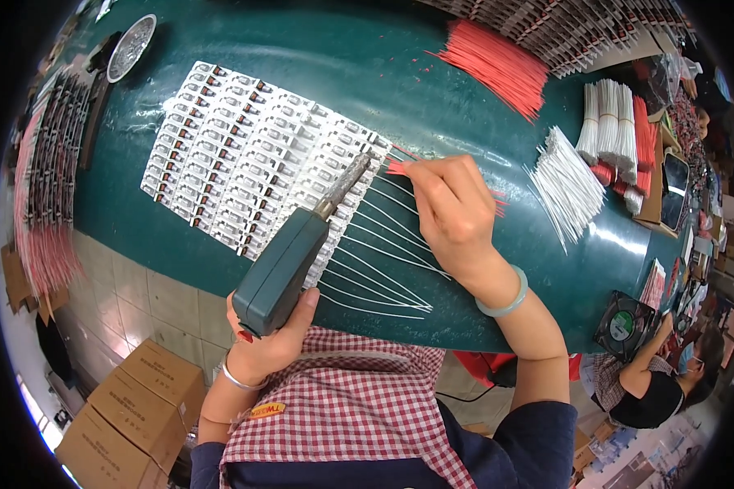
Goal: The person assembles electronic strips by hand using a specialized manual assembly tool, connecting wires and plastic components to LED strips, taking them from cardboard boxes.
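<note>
My left hand (pixel 269 346) is wrapped round a dark green soldering gun (pixel 281 273). Its metal tip points up and right, over the right edge of a sheet of white parts (pixel 253 151) set in rows. Small metal pieces sit in these parts. At the sheet's top right corner, the fingers of my right hand (pixel 457 212) pinch red wires (pixel 396 168), whose far ends stick out behind the hand. Below it, several thin white wires (pixel 383 287) run from the sheet's right edge across the green tabletop. Whether the tip touches a part is too small to tell.
A pile of red wires (pixel 497 69) lies at the far side, loose white wires (pixel 569 183) to the right, with tied bundles (pixel 607 126) behind. A metal dish (pixel 131 49) stands far left. A black fan (pixel 624 324) is near a co-worker (pixel 656 375); cartons (pixel 134 411) stand lower left.
</note>
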Action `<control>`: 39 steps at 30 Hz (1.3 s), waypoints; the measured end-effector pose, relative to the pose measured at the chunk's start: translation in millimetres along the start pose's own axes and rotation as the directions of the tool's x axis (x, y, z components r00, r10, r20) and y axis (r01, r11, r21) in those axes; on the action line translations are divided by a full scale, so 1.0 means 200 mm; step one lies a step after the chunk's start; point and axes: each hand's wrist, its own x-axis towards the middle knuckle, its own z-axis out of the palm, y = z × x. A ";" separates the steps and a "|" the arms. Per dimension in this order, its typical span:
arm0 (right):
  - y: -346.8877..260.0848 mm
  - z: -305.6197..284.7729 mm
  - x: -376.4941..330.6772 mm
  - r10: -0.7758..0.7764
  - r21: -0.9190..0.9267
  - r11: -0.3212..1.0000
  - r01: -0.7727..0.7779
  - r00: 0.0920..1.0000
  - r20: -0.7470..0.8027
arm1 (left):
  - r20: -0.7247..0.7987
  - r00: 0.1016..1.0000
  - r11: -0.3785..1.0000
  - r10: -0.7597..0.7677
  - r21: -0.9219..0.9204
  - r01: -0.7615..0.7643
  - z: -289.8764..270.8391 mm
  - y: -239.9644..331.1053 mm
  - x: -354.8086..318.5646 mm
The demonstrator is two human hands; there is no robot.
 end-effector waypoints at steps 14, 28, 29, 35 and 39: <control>-0.05 0.04 -0.03 0.017 -0.040 0.999 -0.012 0.994 0.111 | 0.025 0.997 0.996 0.067 -0.061 -0.065 0.01 -0.01 0.01; -0.06 0.04 -0.03 0.022 -0.063 0.998 -0.014 0.992 0.125 | -0.059 0.992 0.993 0.114 0.020 -0.113 0.01 -0.01 -0.01; -0.06 0.04 -0.03 0.024 -0.062 0.998 -0.016 0.992 0.122 | -0.060 0.992 0.993 0.114 0.019 -0.113 0.00 -0.01 -0.02; -0.06 0.05 -0.04 0.036 -0.037 0.999 -0.033 0.996 0.087 | -0.050 0.998 0.999 0.043 0.016 -0.043 -0.02 0.01 -0.04; -0.09 0.03 -0.04 -0.031 -0.038 0.999 0.032 0.999 0.023 | -0.024 1.000 1.000 0.010 -0.019 -0.010 -0.04 0.00 -0.06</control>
